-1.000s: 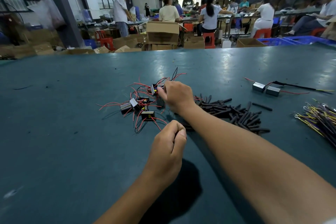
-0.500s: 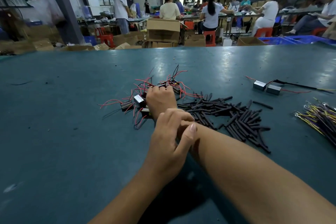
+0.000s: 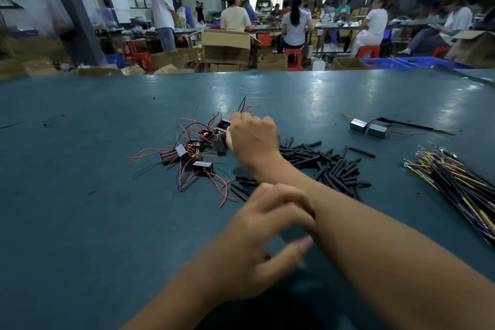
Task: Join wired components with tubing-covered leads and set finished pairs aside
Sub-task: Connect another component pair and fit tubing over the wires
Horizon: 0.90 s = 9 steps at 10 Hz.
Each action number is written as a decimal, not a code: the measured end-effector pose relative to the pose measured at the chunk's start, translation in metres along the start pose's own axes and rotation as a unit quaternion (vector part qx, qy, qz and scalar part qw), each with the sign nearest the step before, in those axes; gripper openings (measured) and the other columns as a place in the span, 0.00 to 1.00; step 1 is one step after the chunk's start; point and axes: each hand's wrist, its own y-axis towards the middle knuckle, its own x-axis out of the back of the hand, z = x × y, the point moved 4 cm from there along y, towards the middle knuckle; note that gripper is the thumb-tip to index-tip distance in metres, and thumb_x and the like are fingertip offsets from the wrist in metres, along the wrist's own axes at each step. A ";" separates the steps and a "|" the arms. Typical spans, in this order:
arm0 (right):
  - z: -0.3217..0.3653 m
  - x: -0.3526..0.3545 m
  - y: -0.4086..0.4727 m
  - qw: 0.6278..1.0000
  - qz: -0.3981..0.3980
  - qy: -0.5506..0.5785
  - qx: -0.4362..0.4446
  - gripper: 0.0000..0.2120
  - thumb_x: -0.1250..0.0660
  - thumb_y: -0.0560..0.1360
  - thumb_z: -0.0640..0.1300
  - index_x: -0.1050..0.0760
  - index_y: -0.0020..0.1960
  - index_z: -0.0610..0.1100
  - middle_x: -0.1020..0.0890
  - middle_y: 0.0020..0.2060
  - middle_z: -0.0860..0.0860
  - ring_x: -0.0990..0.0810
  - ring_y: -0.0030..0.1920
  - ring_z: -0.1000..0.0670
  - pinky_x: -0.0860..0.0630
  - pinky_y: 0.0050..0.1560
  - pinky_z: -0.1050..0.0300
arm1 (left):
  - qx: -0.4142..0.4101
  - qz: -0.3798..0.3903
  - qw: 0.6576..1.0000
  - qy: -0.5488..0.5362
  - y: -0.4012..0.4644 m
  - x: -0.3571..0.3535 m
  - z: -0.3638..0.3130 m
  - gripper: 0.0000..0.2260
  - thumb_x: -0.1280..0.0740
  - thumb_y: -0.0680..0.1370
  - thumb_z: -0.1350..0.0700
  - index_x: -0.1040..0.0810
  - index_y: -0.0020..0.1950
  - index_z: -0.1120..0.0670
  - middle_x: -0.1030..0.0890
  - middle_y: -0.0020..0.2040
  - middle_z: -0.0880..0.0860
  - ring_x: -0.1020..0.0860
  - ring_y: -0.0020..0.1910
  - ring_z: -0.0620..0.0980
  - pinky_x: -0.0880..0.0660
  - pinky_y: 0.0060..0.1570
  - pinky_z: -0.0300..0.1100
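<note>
One finished pair [image 3: 368,128] lies set aside at the far right of the table [image 3: 80,195], two blocks side by side with sleeved leads. A dozen or so loose components [image 3: 195,147] remain in a red-wired heap mid-table, so most work seems left. The right hand [image 3: 253,136] reaches into the heap, its grip hidden. The left hand [image 3: 263,238], blurred, hangs relaxed and holds nothing. Tubing [image 3: 329,166] and wires [image 3: 455,182] lie to the right.

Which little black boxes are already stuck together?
The two grey-black box components lying side by side, far right of the red-wired pile of black boxes. Those lie scattered singly.
</note>
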 end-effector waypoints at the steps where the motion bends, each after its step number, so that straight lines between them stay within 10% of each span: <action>1: -0.024 0.035 -0.005 0.997 -0.070 0.026 -0.027 0.08 0.43 0.83 0.45 0.28 0.55 0.42 0.20 0.49 0.47 0.20 0.48 0.43 0.29 0.47 0.50 | -0.026 0.014 0.999 0.016 -0.004 -0.008 -0.004 0.07 0.35 0.81 0.57 0.20 0.51 0.58 0.23 0.54 0.50 0.24 0.54 0.49 0.27 0.56 0.44; 3: -0.061 0.088 -0.024 0.947 -0.142 0.279 -0.067 0.13 0.32 0.78 0.54 0.23 0.51 0.43 0.21 0.35 0.54 0.22 0.36 0.50 0.28 0.37 0.56 | 0.237 -0.208 0.949 -0.018 -0.010 0.026 0.059 0.06 0.37 0.80 0.57 0.24 0.43 0.53 0.23 0.39 0.45 0.26 0.38 0.43 0.29 0.40 0.40; 4: -0.069 0.091 -0.036 0.885 -0.101 0.445 -0.094 0.12 0.30 0.78 0.50 0.23 0.52 0.40 0.17 0.37 0.49 0.16 0.35 0.52 0.21 0.36 0.56 | 0.349 -0.203 0.912 -0.072 -0.019 0.023 0.080 0.04 0.33 0.80 0.60 0.24 0.49 0.51 0.19 0.45 0.47 0.22 0.43 0.45 0.21 0.48 0.52; 7: -0.059 0.109 -0.083 0.764 -0.037 0.644 0.002 0.09 0.32 0.79 0.44 0.24 0.56 0.41 0.16 0.42 0.50 0.14 0.45 0.45 0.18 0.35 0.53 | 0.331 -0.170 0.924 -0.091 -0.019 0.015 0.076 0.31 0.24 0.72 0.48 0.34 0.71 0.44 0.26 0.64 0.39 0.24 0.57 0.37 0.26 0.52 0.31; 9: -0.083 0.111 -0.118 0.756 -0.018 0.654 -0.023 0.12 0.31 0.75 0.48 0.24 0.55 0.42 0.16 0.43 0.45 0.15 0.45 0.45 0.18 0.36 0.53 | 0.291 -0.145 0.946 0.002 -0.017 0.029 0.074 0.07 0.27 0.76 0.51 0.21 0.51 0.51 0.18 0.39 0.51 0.22 0.37 0.47 0.25 0.39 0.40</action>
